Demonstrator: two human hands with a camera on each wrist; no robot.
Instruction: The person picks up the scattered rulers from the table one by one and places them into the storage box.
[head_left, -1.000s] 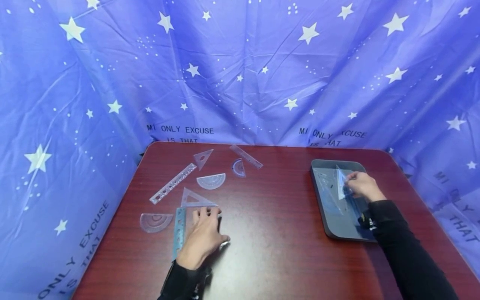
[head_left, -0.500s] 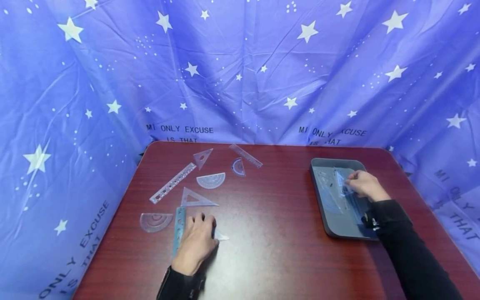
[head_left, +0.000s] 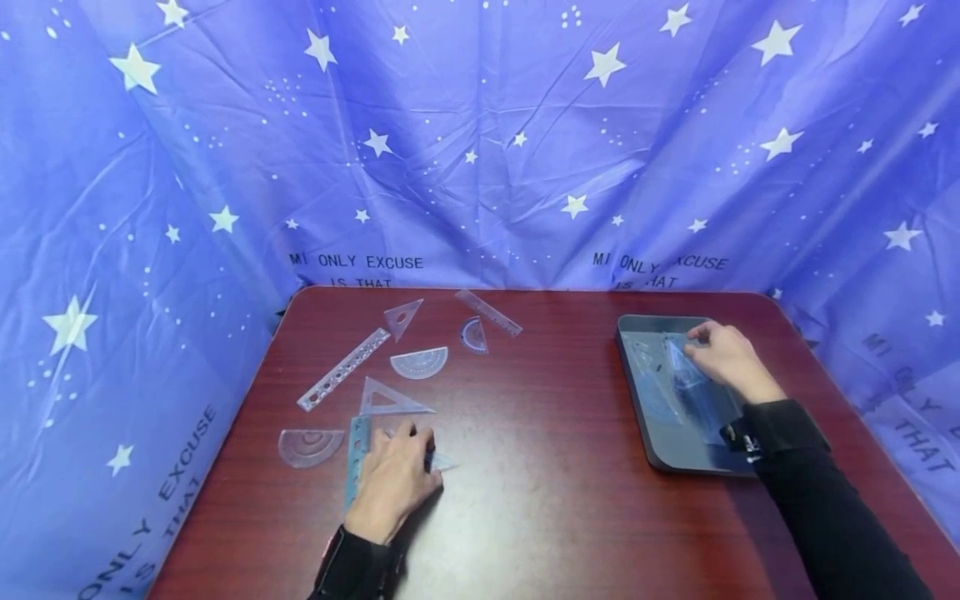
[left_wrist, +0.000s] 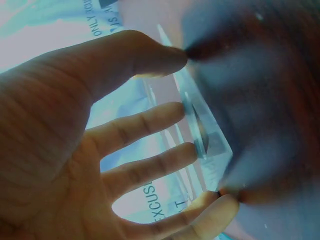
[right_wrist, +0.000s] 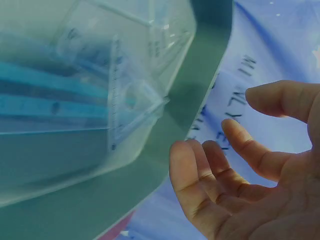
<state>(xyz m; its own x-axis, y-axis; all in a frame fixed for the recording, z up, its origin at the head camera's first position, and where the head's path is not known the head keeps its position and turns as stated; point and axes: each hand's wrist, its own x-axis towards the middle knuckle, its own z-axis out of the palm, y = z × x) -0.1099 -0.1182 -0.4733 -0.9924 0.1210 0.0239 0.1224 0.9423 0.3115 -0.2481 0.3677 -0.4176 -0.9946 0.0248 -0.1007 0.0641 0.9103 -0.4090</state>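
In the head view my left hand (head_left: 395, 483) reaches down to the table over a clear set square (head_left: 446, 462), whose pointed corner sticks out past the thumb. From the left wrist view, the thumb and spread, nearly straight fingers come down around the set square (left_wrist: 214, 132), tips at its edges. My right hand (head_left: 727, 357) is over the grey tray (head_left: 675, 458). In the right wrist view its loosely bent fingers (right_wrist: 186, 172) hold nothing. Below them another clear set square (right_wrist: 114, 95) lies in the tray on top of blue rulers (right_wrist: 55, 107).
Beside the left hand lie a teal ruler (head_left: 357, 458), a protractor (head_left: 310, 450) and a larger set square (head_left: 377, 404). Farther back are a long clear ruler (head_left: 345, 369), protractors (head_left: 420, 364), a small set square (head_left: 402, 318) and a short ruler (head_left: 491, 314). A starry curtain (head_left: 480, 192) surrounds the table.
My left hand's fingers have drawn in and its set square's corner has shifted slightly away from me. The right fingers have let go of the set square in the tray and moved up.
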